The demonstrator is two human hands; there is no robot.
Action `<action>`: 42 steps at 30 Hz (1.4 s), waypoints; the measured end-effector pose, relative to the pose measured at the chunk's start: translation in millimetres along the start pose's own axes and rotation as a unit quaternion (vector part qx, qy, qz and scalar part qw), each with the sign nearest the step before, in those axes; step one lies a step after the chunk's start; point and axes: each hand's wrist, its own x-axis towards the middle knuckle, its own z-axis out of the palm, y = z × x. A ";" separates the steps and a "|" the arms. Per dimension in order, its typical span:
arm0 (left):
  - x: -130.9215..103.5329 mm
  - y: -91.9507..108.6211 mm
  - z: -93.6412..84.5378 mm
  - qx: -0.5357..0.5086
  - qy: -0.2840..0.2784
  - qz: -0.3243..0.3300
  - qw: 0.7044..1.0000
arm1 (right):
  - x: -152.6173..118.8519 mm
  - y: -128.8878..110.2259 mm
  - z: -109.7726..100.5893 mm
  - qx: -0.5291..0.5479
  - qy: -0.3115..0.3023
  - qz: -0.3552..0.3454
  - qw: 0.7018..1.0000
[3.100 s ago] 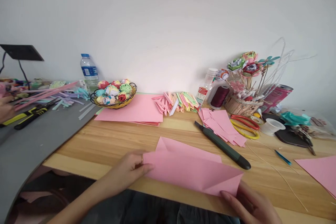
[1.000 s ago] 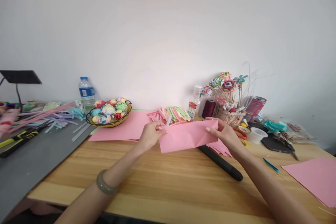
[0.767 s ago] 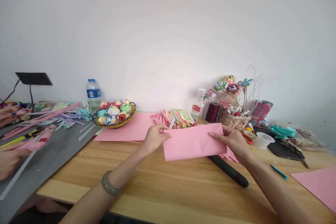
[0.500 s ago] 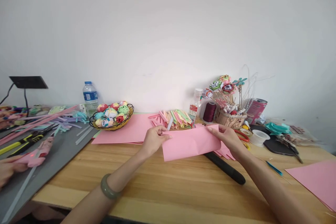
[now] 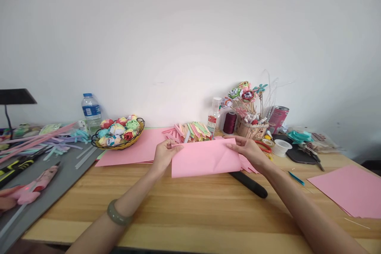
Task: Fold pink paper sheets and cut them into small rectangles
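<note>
A pink sheet of paper [image 5: 205, 160] is held up above the wooden table, its long side running left to right, with a slight crease toward its right half. My left hand [image 5: 164, 154] pinches its upper left corner between thumb and fingers. At the upper right corner, my right hand [image 5: 247, 150] grips it the same way, thumb in front. Behind and below the paper lies a black handle [image 5: 250, 184], its far end hidden by the sheet. More pink paper pieces [image 5: 248, 165] show partly behind my right hand.
Large pink sheets [image 5: 131, 152] lie under a basket of paper flowers [image 5: 119, 146]. Folded paper strips [image 5: 196, 131] are piled at the back. Another pink stack [image 5: 351, 190] rests on the right. At far left, another person's hand [image 5: 7, 200] holds a pink glue gun [image 5: 38, 184].
Both hands still hold the pink paper. The whole scene has shifted left in view as the camera turned right. The glue gun at far left has moved slightly.
</note>
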 end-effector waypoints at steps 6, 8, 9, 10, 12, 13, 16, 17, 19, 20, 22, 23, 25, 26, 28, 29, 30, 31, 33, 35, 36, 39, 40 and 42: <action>-0.3 -0.7 -1.1 -0.048 -0.050 -0.029 0.997 | 6.4 7.4 -5.7 -0.009 0.032 -0.002 0.999; -0.1 -2.7 -1.9 -0.050 -0.075 -0.049 0.995 | 6.2 7.0 -7.0 -0.004 0.045 -0.003 0.999; 0.0 -3.9 -2.3 -0.047 -0.080 -0.056 0.994 | 5.6 6.4 -7.3 -0.002 0.051 -0.003 0.999; 0.3 -5.2 -2.7 -0.040 -0.079 -0.059 0.994 | 4.9 5.6 -7.4 -0.001 0.056 -0.003 0.998; 1.0 -7.9 -3.5 -0.022 -0.060 -0.059 0.996 | 3.7 4.2 -6.9 -0.001 0.063 -0.002 0.998; 1.4 -9.1 -3.7 -0.015 -0.047 -0.058 0.997 | 3.2 3.5 -6.5 -0.002 0.065 -0.001 0.998; 1.9 -11.5 -3.6 -0.008 -0.023 -0.055 0.998 | 2.3 2.1 -5.3 -0.001 0.069 0.000 0.998; 1.6 -11.5 -3.3 -0.010 -0.022 -0.055 0.998 | 2.2 2.0 -5.0 0.000 0.070 -0.002 0.998; 0.7 -10.6 -2.1 -0.018 -0.022 -0.052 0.998 | 2.5 2.3 -5.0 0.003 0.071 -0.006 0.997; 0.0 -9.8 -1.3 -0.022 -0.022 -0.051 0.998 | 2.8 2.9 -5.2 0.006 0.070 -0.008 0.998; -1.1 -8.1 0.0 -0.030 -0.022 -0.050 0.998 | 4.0 5.1 -5.8 0.014 0.064 -0.012 0.998; -1.4 -7.5 0.4 -0.034 -0.022 -0.050 0.998 | 4.6 6.4 -6.1 0.021 0.060 -0.013 0.998; -1.3 -7.4 0.8 -0.039 -0.019 -0.050 0.998 | 6.0 9.3 -6.7 0.037 0.049 -0.014 0.998; -0.9 -7.9 0.7 -0.041 -0.015 -0.048 0.998 | 6.6 10.5 -6.8 0.046 0.044 -0.015 0.998; 0.1 -9.7 0.1 -0.045 -0.005 -0.045 0.998 | 7.5 12.3 -6.8 0.062 0.037 -0.015 0.997; 0.6 -10.6 -0.2 -0.046 -0.002 -0.044 0.998 | 7.8 12.9 -6.7 0.069 0.036 -0.014 0.997; 1.0 -11.4 -0.6 -0.047 0.000 -0.044 0.998 | 8.1 13.2 -6.7 0.075 0.034 -0.013 0.997; 1.2 -11.9 -1.0 -0.048 0.000 -0.046 0.998 | 8.3 13.4 -6.6 0.079 0.033 -0.011 0.996; 1.2 -12.2 -1.4 -0.049 -0.001 -0.051 0.997 | 8.6 13.5 -6.3 0.086 0.031 -0.006 0.996; 0.9 -11.7 -1.5 -0.051 0.001 -0.054 0.997 | 8.4 13.2 -5.9 0.091 0.030 -0.004 0.995; 0.8 -11.3 -1.5 -0.053 0.003 -0.055 0.997 | 8.1 13.0 -5.7 0.094 0.031 -0.004 0.995; 0.7 -10.6 -1.4 -0.061 0.005 -0.055 0.997 | 7.0 12.5 -5.6 0.101 0.028 0.000 0.994; 0.8 -10.4 -1.3 -0.063 0.004 -0.055 0.997 | 6.7 12.5 -5.8 0.101 0.026 0.002 0.994; 0.8 -9.8 -1.1 -0.067 0.006 -0.054 0.996 | 6.7 12.6 -6.3 0.100 0.025 0.010 0.995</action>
